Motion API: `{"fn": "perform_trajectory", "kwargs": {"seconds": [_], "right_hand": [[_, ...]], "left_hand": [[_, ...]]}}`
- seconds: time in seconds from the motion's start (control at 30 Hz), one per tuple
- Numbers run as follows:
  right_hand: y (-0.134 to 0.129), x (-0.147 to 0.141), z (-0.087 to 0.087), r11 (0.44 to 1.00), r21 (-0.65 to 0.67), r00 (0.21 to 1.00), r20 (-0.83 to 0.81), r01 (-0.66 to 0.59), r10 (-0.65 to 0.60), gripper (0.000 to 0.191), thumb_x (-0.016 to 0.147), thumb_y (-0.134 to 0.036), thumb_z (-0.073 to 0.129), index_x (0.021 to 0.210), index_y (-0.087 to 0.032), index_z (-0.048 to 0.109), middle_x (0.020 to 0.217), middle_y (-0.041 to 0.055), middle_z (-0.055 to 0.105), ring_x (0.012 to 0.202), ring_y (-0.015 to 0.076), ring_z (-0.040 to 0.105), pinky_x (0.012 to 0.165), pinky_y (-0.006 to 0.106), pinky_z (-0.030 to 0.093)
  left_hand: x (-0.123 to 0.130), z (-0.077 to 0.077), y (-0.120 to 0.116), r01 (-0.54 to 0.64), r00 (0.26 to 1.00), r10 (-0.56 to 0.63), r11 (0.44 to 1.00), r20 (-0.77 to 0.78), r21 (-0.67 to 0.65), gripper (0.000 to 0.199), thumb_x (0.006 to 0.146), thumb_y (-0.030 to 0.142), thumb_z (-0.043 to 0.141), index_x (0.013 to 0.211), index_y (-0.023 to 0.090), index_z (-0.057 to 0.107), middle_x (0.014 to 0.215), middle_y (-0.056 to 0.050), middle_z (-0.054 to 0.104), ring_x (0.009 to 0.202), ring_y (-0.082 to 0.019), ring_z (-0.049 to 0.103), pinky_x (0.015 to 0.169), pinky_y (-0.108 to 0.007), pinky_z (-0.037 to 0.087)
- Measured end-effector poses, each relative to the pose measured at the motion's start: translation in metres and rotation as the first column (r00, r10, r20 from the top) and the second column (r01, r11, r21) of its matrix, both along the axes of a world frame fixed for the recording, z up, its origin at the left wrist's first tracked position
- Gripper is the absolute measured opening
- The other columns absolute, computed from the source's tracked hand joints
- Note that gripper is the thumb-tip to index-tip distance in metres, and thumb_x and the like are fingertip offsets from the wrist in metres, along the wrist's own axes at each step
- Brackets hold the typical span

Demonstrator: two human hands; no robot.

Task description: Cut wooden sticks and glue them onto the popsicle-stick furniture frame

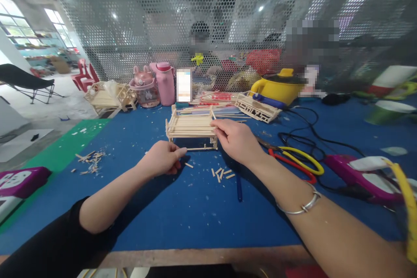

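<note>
A small wooden stick model (pixel 192 125) with a slatted top and short legs stands on the blue table. My right hand (pixel 236 139) pinches its right end between thumb and fingers. At its lower left front, my left hand (pixel 165 157) is closed, thumb against fingers; whatever it may hold is too small to make out. One short stick piece (pixel 189 165) lies just right of the left fingertips. Several more cut pieces (pixel 222 173) are scattered in front of the model, beside a blue pen-like tool (pixel 239 187).
Scissors with red and yellow handles (pixel 301 160) and black cables lie at the right, near a purple-and-white device (pixel 361 178). Behind stand a pink bottle (pixel 166 84), a yellow pot (pixel 276 89) and another stick model (pixel 257 107). Stick scraps (pixel 91 162) lie left.
</note>
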State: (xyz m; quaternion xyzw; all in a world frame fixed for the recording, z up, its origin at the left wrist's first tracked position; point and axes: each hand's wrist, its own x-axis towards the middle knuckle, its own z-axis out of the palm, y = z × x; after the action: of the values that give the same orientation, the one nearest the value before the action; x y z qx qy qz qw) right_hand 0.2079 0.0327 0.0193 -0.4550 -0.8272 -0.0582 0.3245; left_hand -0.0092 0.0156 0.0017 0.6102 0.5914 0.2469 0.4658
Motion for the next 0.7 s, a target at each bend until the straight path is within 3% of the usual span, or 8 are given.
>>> {"fn": "perform_trajectory", "kwargs": {"seconds": [0.07,0.2,0.27,0.33,0.43,0.5,0.6,0.7], "right_hand": [[-0.001,-0.001,-0.002,1.000,-0.022,0.999,0.037,-0.021,0.022,0.028,0.086,-0.016,0.044,0.105,-0.016,0.064,0.100,0.0080,0.069,0.092,0.0193,0.062,0.080,0.031,0.046],[-0.007,-0.001,0.003,0.999,-0.044,0.995,0.096,-0.018,0.022,0.031,0.087,-0.020,0.045,0.112,-0.020,0.063,0.104,0.0066,0.069,0.092,0.0196,0.063,0.077,0.032,0.046],[-0.010,0.007,0.011,1.000,-0.028,0.996,0.085,0.007,-0.005,0.032,0.086,-0.026,0.048,0.115,-0.023,0.063,0.099,0.0050,0.071,0.084,0.0190,0.065,0.073,0.031,0.047],[-0.011,0.023,0.021,0.996,0.030,0.996,-0.032,0.088,-0.087,0.032,0.086,-0.033,0.050,0.114,-0.023,0.064,0.090,0.0047,0.072,0.074,0.0173,0.064,0.070,0.030,0.047],[-0.007,0.059,0.031,0.955,0.049,0.921,-0.282,0.293,-0.268,0.034,0.087,-0.037,0.047,0.105,-0.017,0.066,0.081,0.0087,0.071,0.064,0.0159,0.061,0.066,0.029,0.046],[0.000,0.082,0.031,0.922,-0.045,0.876,-0.297,0.385,-0.380,0.031,0.085,-0.037,0.049,0.096,-0.015,0.067,0.073,0.0100,0.069,0.060,0.0157,0.059,0.063,0.029,0.044],[0.008,0.099,0.026,0.904,-0.119,0.871,-0.241,0.412,-0.428,0.027,0.083,-0.036,0.049,0.085,-0.015,0.067,0.065,0.0099,0.067,0.057,0.0163,0.057,0.059,0.029,0.042],[0.010,0.092,0.021,0.916,-0.172,0.901,-0.186,0.364,-0.393,0.024,0.080,-0.034,0.052,0.078,-0.016,0.068,0.060,0.0070,0.065,0.055,0.0163,0.056,0.056,0.029,0.041]], "left_hand": [[-0.002,0.002,-0.004,0.101,0.983,-0.073,0.981,-0.170,0.164,0.037,0.077,0.048,0.054,0.056,0.018,0.060,0.045,0.000,0.059,0.033,-0.012,0.050,0.035,-0.022,0.035],[-0.002,-0.002,-0.006,0.217,0.955,-0.112,0.895,-0.276,0.390,0.029,0.080,0.041,0.049,0.077,0.020,0.069,0.050,0.000,0.061,0.038,-0.013,0.052,0.039,-0.023,0.036],[-0.002,-0.006,-0.005,0.239,0.949,-0.113,0.867,-0.295,0.438,0.028,0.081,0.039,0.048,0.082,0.021,0.069,0.052,-0.001,0.061,0.040,-0.013,0.052,0.041,-0.023,0.036],[-0.002,-0.009,-0.003,0.232,0.951,-0.105,0.865,-0.291,0.445,0.028,0.082,0.038,0.047,0.083,0.022,0.069,0.053,-0.001,0.062,0.042,-0.014,0.052,0.044,-0.024,0.037],[-0.002,-0.009,-0.003,0.211,0.956,-0.076,0.847,-0.282,0.488,0.026,0.082,0.037,0.048,0.083,0.022,0.069,0.058,-0.001,0.064,0.049,-0.015,0.055,0.049,-0.025,0.040],[-0.001,-0.007,-0.004,0.174,0.965,-0.027,0.808,-0.260,0.563,0.024,0.081,0.036,0.050,0.086,0.022,0.069,0.064,-0.002,0.066,0.055,-0.016,0.057,0.054,-0.026,0.042],[-0.003,-0.002,-0.005,0.036,0.981,0.104,0.732,-0.164,0.680,0.025,0.081,0.037,0.052,0.093,0.020,0.065,0.067,-0.001,0.064,0.058,-0.014,0.055,0.058,-0.026,0.042],[-0.010,0.005,-0.001,-0.131,0.971,0.236,0.652,-0.036,0.747,0.025,0.082,0.039,0.050,0.092,0.018,0.060,0.069,-0.001,0.061,0.059,-0.013,0.053,0.057,-0.023,0.041]]}}
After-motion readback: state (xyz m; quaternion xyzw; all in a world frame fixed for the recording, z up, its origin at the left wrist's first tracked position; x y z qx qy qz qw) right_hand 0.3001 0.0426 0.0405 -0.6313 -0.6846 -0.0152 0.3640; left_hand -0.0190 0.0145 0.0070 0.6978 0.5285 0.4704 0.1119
